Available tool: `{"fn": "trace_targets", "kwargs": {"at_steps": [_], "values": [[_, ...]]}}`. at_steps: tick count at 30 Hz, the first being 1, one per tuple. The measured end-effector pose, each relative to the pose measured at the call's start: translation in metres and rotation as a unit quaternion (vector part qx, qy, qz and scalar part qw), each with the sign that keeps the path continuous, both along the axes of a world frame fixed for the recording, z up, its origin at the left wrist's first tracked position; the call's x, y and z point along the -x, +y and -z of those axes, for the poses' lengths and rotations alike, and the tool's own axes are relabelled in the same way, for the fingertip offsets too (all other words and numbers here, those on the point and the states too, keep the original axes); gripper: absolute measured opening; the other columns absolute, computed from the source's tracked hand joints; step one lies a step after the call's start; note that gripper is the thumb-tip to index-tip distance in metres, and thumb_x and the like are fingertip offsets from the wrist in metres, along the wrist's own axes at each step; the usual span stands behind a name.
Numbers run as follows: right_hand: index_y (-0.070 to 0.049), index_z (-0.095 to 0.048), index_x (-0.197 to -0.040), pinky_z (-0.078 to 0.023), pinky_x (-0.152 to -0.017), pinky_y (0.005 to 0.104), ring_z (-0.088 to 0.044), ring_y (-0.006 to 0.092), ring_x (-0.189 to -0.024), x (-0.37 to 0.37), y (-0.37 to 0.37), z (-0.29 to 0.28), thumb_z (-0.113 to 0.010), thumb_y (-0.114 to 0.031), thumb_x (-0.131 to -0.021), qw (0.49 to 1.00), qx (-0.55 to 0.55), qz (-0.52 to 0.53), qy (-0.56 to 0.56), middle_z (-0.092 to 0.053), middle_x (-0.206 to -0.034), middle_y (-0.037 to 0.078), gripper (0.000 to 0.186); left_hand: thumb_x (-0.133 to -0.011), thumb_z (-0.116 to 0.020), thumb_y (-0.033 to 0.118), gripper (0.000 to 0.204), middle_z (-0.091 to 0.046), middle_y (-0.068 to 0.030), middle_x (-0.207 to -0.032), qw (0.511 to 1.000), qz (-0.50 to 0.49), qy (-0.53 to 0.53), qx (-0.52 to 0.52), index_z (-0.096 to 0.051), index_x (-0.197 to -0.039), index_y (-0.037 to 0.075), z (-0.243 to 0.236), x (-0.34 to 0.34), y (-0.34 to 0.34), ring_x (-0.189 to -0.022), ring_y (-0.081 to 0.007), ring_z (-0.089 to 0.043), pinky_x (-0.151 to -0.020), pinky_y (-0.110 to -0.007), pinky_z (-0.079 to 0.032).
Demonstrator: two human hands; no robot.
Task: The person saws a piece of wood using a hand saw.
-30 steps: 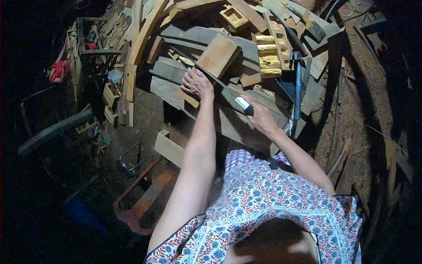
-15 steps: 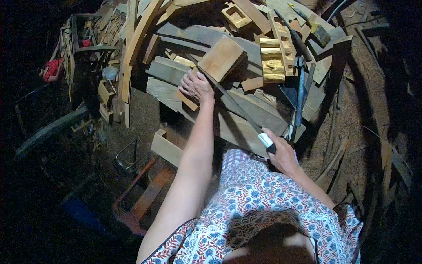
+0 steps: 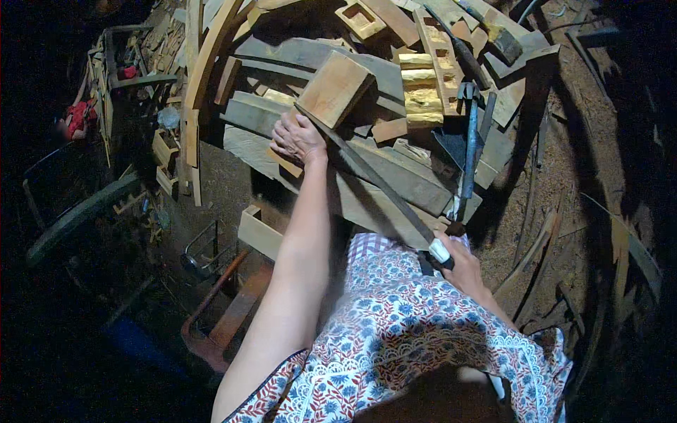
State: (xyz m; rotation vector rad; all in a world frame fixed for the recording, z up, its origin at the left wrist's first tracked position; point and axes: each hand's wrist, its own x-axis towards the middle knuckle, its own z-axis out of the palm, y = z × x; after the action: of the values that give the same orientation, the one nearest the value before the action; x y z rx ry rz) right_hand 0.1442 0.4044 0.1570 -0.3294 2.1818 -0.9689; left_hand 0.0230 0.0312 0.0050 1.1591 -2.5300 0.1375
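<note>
My right hand is wrapped round the white-and-black handle of a long, narrow metal file. The tool slants up and left across the timber, its far end beside a thick wooden block. My left hand lies with curled fingers at that end, against the block's near left corner; what it grips is hidden under the fingers. A small wooden strip pokes out below it. Under all this are grey-brown boards.
To the right of the block lie notched yellowish wood, a slotted wooden bar, a blue-handled hammer and a brush. A wooden box piece and an orange metal frame stand at lower left. Wood scraps lie at right.
My right hand has drawn the file back toward my body and to the right. My left hand stays by the block. The whole view has shifted slightly.
</note>
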Motion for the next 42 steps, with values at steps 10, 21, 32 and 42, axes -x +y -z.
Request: {"fn": "trace_targets", "kwargs": {"at_steps": [10,21,32,42], "values": [[-0.02,-0.038,-0.132,-0.048,-0.073,0.0474,-0.058,0.0403,-0.087,0.08,-0.121,0.049,-0.061,-0.005,-0.074,0.998,0.051,-0.005,0.024,-0.059,-0.091,0.021,0.064,-0.087,-0.046,0.036,0.035,-0.055,-0.0097,-0.11,1.0,-0.004,0.0,-0.011,-0.056,-0.107,0.01,0.015,0.005,-0.009,-0.108,-0.0276,-0.047,-0.092,-0.047,-0.031],[-0.021,-0.04,-0.133,-0.049,-0.08,0.0448,-0.058,0.0395,-0.095,0.066,-0.078,0.03,-0.055,0.002,-0.074,0.999,0.046,-0.007,-0.02,-0.058,-0.104,0.019,0.066,-0.087,-0.044,0.036,0.035,-0.055,-0.0099,-0.109,1.0,0.025,-0.011,0.011,-0.055,-0.109,0.01,0.01,0.002,-0.007,-0.107,-0.0273,-0.047,-0.092,-0.046,-0.031],[-0.028,-0.039,-0.133,-0.05,-0.069,0.046,-0.061,0.0364,-0.083,0.017,-0.016,0.018,-0.065,-0.002,-0.07,0.999,0.037,0.012,-0.013,-0.059,-0.09,0.016,0.073,-0.088,-0.043,0.034,0.037,-0.054,-0.0131,-0.111,1.0,0.001,-0.017,-0.007,-0.054,-0.112,0.009,0.008,0.001,-0.012,-0.109,-0.0293,-0.046,-0.092,-0.048,-0.03],[-0.022,-0.037,-0.134,-0.047,-0.077,0.0477,-0.059,0.0404,-0.088,0.084,-0.108,0.05,-0.057,0.001,-0.076,0.998,0.056,-0.001,-0.029,-0.059,-0.101,0.021,0.066,-0.089,-0.043,0.038,0.039,-0.054,-0.0108,-0.11,0.999,0.002,-0.017,-0.05,-0.055,-0.113,0.01,0.015,0.004,-0.006,-0.111,-0.0279,-0.046,-0.093,-0.05,-0.029]]}}
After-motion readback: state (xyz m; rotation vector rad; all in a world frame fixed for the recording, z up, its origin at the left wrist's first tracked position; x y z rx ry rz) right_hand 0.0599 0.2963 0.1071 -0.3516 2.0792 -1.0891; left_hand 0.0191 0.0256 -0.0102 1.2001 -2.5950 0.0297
